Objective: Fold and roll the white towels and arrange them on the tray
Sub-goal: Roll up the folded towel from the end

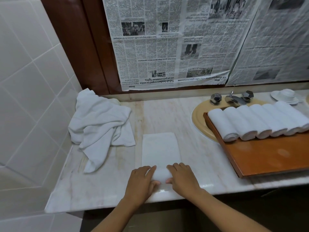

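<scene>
Fingers point(148, 169) of the left hand point(142, 180) and the right hand point(183, 179) curl over the rolled-up near end of a folded towel point(160, 148), with the thumbs tucked under the roll. That white towel lies flat on the stone counter point(103, 190), and its long side runs away toward 12 o'clock.

At 3 o'clock from it sits a brown wooden tray point(267, 158), resting partly over the yellow sink point(198, 121). On the far part of the tray, six rolled towels point(250, 121) lie side by side, touching (their swirly ends face the person).

At 10 o'clock a heap of loose towels point(100, 123) lies crumpled against the tiled wall point(33, 81). Behind the sink are a shiny tap point(234, 98) and a white cup on a saucer point(285, 95).

At 12 o'clock a newspaper point(158, 47) hangs upside down. One headline reads "Sabah leaders urged to unite on 40 pct revenue rights", another "KK-Changchun sister-city talks gain momentum".
</scene>
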Tool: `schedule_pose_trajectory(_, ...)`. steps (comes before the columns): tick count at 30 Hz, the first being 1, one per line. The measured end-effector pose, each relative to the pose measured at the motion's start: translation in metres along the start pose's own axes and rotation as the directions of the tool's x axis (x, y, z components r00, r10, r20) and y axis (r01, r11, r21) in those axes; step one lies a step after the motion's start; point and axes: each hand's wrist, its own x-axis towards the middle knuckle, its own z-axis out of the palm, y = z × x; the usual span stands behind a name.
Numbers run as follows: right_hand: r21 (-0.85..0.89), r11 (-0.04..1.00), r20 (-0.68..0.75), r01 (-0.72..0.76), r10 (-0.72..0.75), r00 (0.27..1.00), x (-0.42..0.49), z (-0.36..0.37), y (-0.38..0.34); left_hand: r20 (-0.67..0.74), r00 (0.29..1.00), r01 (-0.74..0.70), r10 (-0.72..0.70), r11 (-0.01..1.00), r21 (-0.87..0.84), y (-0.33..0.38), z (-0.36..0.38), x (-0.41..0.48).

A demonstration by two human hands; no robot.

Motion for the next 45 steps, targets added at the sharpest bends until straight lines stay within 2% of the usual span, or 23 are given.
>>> schedule_pose_trajectory(5,0.338,0.918,0.266,-0.208,0.119,0.957,0.006,-0.018,0.004,0.195,0.979,0.099,-0.065,0.980,-0.172,-0.002,-0.010,0.006)
schedule_pose_trajectory(7,0.392,0.884,0.334,-0.254,0.121,0.935,0.008,-0.018,0.005,0.288,0.952,0.169,-0.098,0.958,-0.231,0.000,-0.016,0.013)
schedule_pose_trajectory(9,0.376,0.886,0.334,-0.271,0.144,0.932,0.011,-0.017,0.004,0.324,0.937,0.211,-0.131,0.951,-0.226,0.001,-0.018,0.020)
schedule_pose_trajectory(11,0.275,0.922,0.226,-0.273,0.214,0.950,0.013,-0.014,0.001,0.287,0.938,0.236,-0.192,0.963,-0.130,0.008,-0.019,0.027)
schedule_pose_trajectory(13,0.172,0.951,0.009,-0.256,0.259,0.966,0.010,-0.012,-0.006,0.146,0.964,0.225,-0.220,0.974,-0.021,0.019,-0.017,0.029)
schedule_pose_trajectory(14,0.127,0.969,-0.099,-0.210,0.223,0.970,0.007,-0.012,-0.011,0.065,0.980,0.187,-0.187,0.982,-0.001,0.025,-0.019,0.028)
schedule_pose_trajectory(17,0.044,0.997,-0.286,-0.058,0.068,0.956,-0.005,0.005,-0.017,-0.047,0.999,0.012,-0.013,1.000,-0.020,0.036,-0.013,0.015)
schedule_pose_trajectory(21,0.030,0.998,-0.369,0.058,-0.043,0.929,-0.022,0.021,-0.011,-0.202,0.976,-0.100,0.084,0.992,-0.071,0.036,0.003,-0.007)
schedule_pose_trajectory(23,0.007,0.997,-0.310,0.080,-0.074,0.948,-0.028,0.022,-0.005,-0.223,0.968,-0.127,0.114,0.991,-0.047,0.028,0.011,-0.014)
schedule_pose_trajectory(28,-0.037,0.996,-0.203,0.083,-0.089,0.975,-0.020,0.017,0.002,0.028,0.998,-0.050,0.051,0.998,-0.038,0.020,0.003,-0.006)
schedule_pose_trajectory(34,-0.015,0.995,-0.078,0.101,-0.102,0.992,-0.003,0.000,0.007,0.083,0.996,-0.033,0.032,0.999,0.020,0.011,-0.008,0.012)
schedule_pose_trajectory(37,0.141,0.988,-0.042,0.068,-0.062,0.997,-0.001,-0.010,0.007,0.139,0.990,-0.009,0.009,1.000,-0.002,0.014,-0.015,0.013)
schedule_pose_trajectory(40,0.363,0.928,0.050,-0.081,0.067,0.996,-0.004,-0.017,0.007,0.178,0.983,0.052,-0.039,0.996,-0.071,0.012,-0.019,0.014)
schedule_pose_trajectory(45,0.551,0.800,0.257,-0.239,0.110,0.960,0.003,-0.022,0.013,0.412,0.908,0.148,-0.075,0.978,-0.147,0.007,-0.031,0.031)
